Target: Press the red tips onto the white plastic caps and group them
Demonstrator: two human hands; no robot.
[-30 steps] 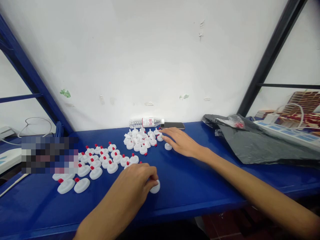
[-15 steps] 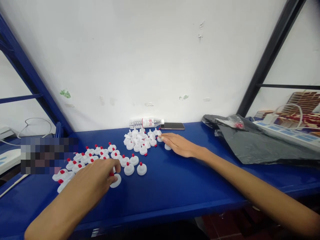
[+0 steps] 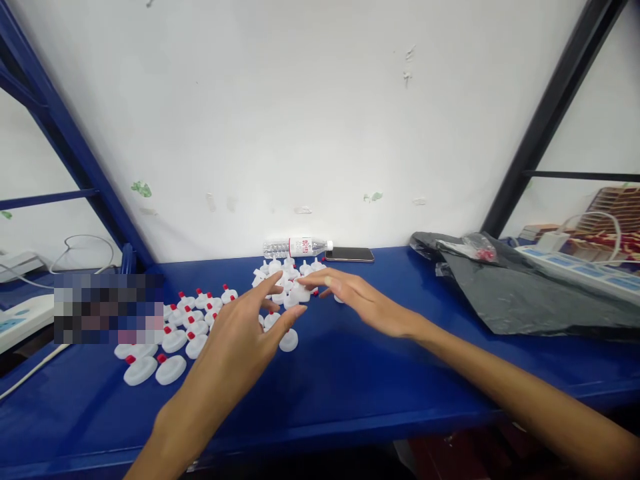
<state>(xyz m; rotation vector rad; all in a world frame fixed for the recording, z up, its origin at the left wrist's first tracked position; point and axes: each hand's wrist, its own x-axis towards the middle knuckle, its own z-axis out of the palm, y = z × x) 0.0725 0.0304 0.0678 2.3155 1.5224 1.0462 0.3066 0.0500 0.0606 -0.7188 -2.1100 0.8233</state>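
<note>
Your left hand (image 3: pixel 235 337) is open, thumb spread, over the red-tipped caps (image 3: pixel 171 370) toward the counter's (image 3: pixel 380 387) left end, two lying nearest its front edge. Your right hand (image 3: pixel 373 303) reaches over the white pile (image 3: pixel 274 267), grip unclear (overlap prevents full counts), near the back edge's one bottle (image 3: pixel 303 247) and one phone (image 3: pixel 350 255).

Over the glossy blue tabletop (image 3: pixel 380 373), the person's bare left hand (image 3: pixel 245 327) has slim fingers and a slender wrist; the bare right hand (image 3: pixel 367 303) is similarly slim, narrowing into a long, thin, bare forearm (image 3: pixel 500 380). Black below the tabletop's front edge may be clothing, too dark to tell.
</note>
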